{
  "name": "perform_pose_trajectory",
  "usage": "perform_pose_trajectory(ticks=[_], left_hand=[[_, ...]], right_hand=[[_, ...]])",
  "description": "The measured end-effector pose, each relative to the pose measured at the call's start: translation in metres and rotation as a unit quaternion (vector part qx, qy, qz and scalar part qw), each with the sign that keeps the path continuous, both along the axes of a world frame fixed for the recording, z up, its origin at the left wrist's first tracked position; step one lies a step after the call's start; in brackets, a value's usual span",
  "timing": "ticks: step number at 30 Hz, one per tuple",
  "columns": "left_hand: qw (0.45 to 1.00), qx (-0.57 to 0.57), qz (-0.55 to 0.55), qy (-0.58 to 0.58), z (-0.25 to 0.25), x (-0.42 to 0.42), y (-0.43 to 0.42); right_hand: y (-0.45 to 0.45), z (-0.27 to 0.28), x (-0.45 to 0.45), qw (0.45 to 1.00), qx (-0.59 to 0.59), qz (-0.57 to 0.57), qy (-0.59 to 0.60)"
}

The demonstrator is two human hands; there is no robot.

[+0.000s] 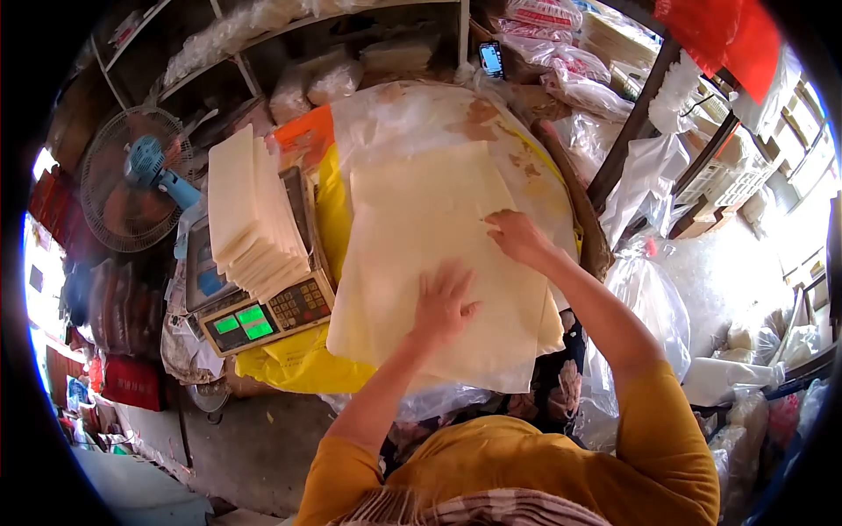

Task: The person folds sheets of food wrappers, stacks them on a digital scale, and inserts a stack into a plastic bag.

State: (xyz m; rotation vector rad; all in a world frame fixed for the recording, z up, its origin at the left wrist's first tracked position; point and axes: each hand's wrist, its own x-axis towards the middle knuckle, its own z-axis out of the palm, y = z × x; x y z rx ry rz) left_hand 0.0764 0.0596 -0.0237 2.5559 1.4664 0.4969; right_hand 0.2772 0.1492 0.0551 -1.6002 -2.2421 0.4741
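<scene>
Large pale cream sheets (412, 210), thin and layered, lie on the covered work table in front of me. My left hand (445, 302) is over the lower middle of the top sheet, palm down with fingers spread and a little blurred. Whether it presses on the sheet is hard to see. Over the right part of the sheets is my right hand (517, 238), its fingers curled together near the surface. What its fingertips hold, if anything, is hidden. A stack of folded pale sheets (250, 215) rests on a digital scale (272, 311) left of my hands.
Yellow plastic (303, 364) covers the table's left side. A fan (140, 175) stands at far left. Behind the table, shelves hold plastic-wrapped bundles (336, 81), and a lit phone (491, 60) is propped up. Clear plastic bags (647, 302) hang at right.
</scene>
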Motion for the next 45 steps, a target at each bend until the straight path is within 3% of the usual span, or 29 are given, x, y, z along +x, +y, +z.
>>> perform_pose_trajectory(ticks=[4,10,13,16,19,21,24,30,33,36,38,40,42,45], left_hand=[[0.999,0.03,0.006,0.028,-0.004,0.001,0.0],[1.0,0.024,0.011,0.008,0.0,0.001,-0.002],[0.999,0.039,0.009,-0.012,0.0,0.0,-0.003],[0.999,0.038,0.012,-0.017,-0.003,0.0,-0.002],[0.998,0.051,0.014,-0.037,-0.001,0.001,-0.003],[0.998,0.046,0.013,-0.04,0.0,0.001,-0.003],[0.998,0.047,0.017,-0.036,0.002,0.001,-0.003],[0.998,0.052,0.018,-0.042,0.005,0.001,-0.005],[0.998,0.05,0.015,-0.045,0.007,0.001,-0.005],[0.998,0.047,0.016,-0.043,0.006,0.001,-0.005],[0.998,0.047,0.018,-0.04,0.006,0.001,-0.004],[0.998,0.045,0.024,-0.042,0.004,0.002,-0.006],[0.998,0.05,0.025,-0.032,0.001,0.004,-0.005],[0.998,0.052,0.025,-0.015,-0.007,0.003,-0.002]], right_hand=[[0.051,-0.033,-0.01,0.997,0.0,-0.051,-0.051],[0.071,-0.015,-0.022,0.991,-0.059,0.028,-0.118],[0.071,-0.021,-0.028,0.963,0.063,0.124,-0.23],[0.121,-0.023,-0.005,0.933,0.14,-0.132,-0.305],[0.124,0.014,0.009,0.949,0.196,-0.118,-0.217],[0.131,-0.011,-0.003,0.993,0.078,-0.035,-0.085],[0.115,-0.023,-0.043,0.995,-0.061,0.058,0.055],[0.115,-0.033,-0.074,0.988,-0.064,0.088,-0.107],[0.106,-0.029,-0.08,0.988,-0.01,0.101,-0.113],[0.107,-0.04,-0.087,0.936,0.158,0.142,-0.281],[0.131,-0.033,-0.061,0.899,0.26,-0.049,-0.348],[0.139,0.006,-0.021,0.89,0.281,-0.17,-0.316],[0.123,0.044,0.019,0.886,0.32,-0.116,-0.316],[0.062,0.065,0.047,0.916,0.269,-0.002,-0.299]])
